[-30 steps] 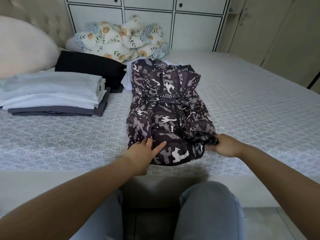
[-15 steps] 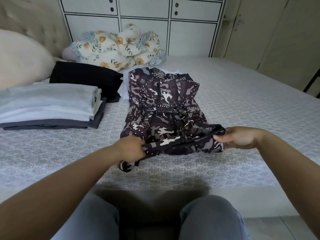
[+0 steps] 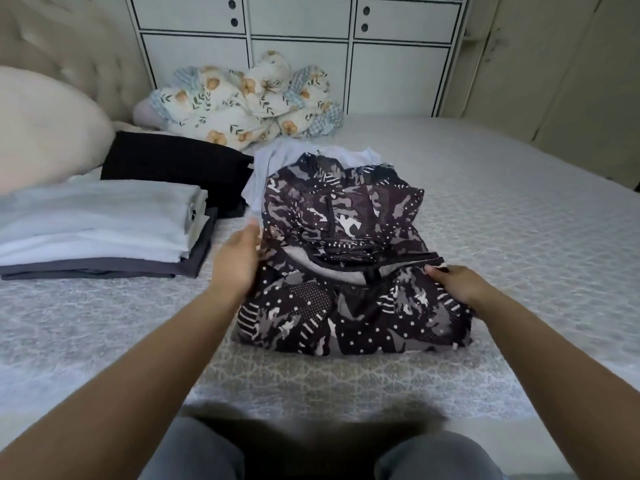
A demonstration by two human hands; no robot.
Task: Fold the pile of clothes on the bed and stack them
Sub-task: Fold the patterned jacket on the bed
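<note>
We face the bed (image 3: 519, 237), its pale patterned cover running from the near edge back to the cabinet wall. On its left side sits the stack of folded clothes (image 3: 100, 226), pale pieces over a dark grey one, with a black folded garment (image 3: 176, 168) just behind it. A crumpled floral blanket (image 3: 249, 105) lies at the far edge. In the middle, straight ahead of us, lies the camouflage garment (image 3: 346, 271), its near part doubled over onto itself; its long axis runs away from us toward the cabinets, far end resting on a white garment (image 3: 273, 161). Our left hand (image 3: 235, 261) touches its left edge, fingers straight and together. Our right hand (image 3: 457, 282) pinches the folded edge at the right, fingers curled on the cloth.
</note>
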